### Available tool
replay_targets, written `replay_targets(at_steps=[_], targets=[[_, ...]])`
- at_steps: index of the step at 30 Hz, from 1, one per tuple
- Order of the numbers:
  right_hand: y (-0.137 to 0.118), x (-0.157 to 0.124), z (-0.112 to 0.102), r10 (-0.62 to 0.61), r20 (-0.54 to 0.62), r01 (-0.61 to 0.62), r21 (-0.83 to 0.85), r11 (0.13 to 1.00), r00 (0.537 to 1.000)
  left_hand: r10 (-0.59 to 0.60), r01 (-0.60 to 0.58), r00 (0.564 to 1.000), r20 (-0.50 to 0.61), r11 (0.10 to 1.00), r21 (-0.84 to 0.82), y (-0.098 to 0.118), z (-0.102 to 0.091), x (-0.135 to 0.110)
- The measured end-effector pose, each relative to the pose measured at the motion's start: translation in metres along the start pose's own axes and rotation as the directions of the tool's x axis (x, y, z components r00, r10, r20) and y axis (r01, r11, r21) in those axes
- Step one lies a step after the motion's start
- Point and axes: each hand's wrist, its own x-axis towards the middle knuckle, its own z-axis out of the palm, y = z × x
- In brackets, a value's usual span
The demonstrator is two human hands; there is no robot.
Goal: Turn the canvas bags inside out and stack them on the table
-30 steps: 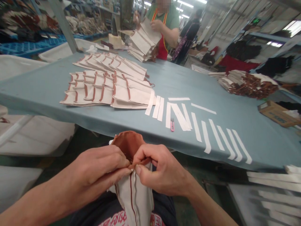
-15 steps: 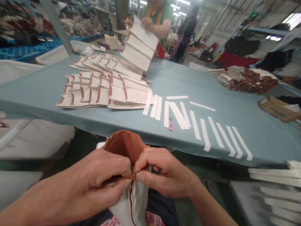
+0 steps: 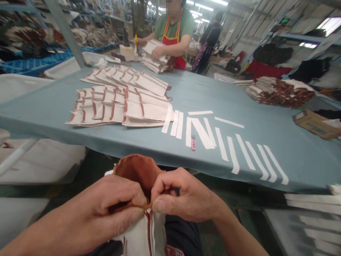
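Observation:
A cream fabric bag (image 3: 138, 234) with a rust-brown lining (image 3: 137, 170) stands mouth-up in front of my body, its brown-edged seam facing me. My left hand (image 3: 106, 206) is closed on the rim to the left of that seam, thumb outside and fingers inside. Just right of the seam, my right hand (image 3: 181, 195) pinches the same rim between thumb and curled fingers. The two hands almost meet at the top of the seam, where a small white bit shows. Whatever lies under the fingertips is hidden.
Ahead is a table with a blue-grey cover (image 3: 103, 144), bearing stacked cream panels (image 3: 106, 105), white strips (image 3: 202, 131) and pink thread snips (image 3: 193, 143). A cardboard box (image 3: 317, 122) and a cream-brown pile (image 3: 278, 92) lie right. A co-worker (image 3: 173, 39) stands behind the table.
Both my hands stay on the bag's rim, the seam top slightly more exposed between them. The co-worker has lowered the raised cream panel onto a pile.

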Motion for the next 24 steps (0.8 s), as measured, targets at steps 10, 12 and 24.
replay_targets(at_steps=[10,12,24], targets=[[0.007,-0.005,0.014,-0.251,-0.109,0.191,-0.388,0.902,0.962,-0.089,0.096,0.995,0.035,0.93,-0.356,-0.016,0.006,0.001],[0.006,-0.009,0.012,-0.219,-0.088,0.168,-0.392,0.905,0.972,-0.073,0.086,0.996,0.051,0.938,-0.336,-0.018,0.003,0.0],[-0.021,-0.011,0.021,-0.38,-0.087,0.24,-0.641,0.729,0.921,0.113,-0.09,0.991,-0.068,0.956,0.278,0.014,-0.013,0.002]])
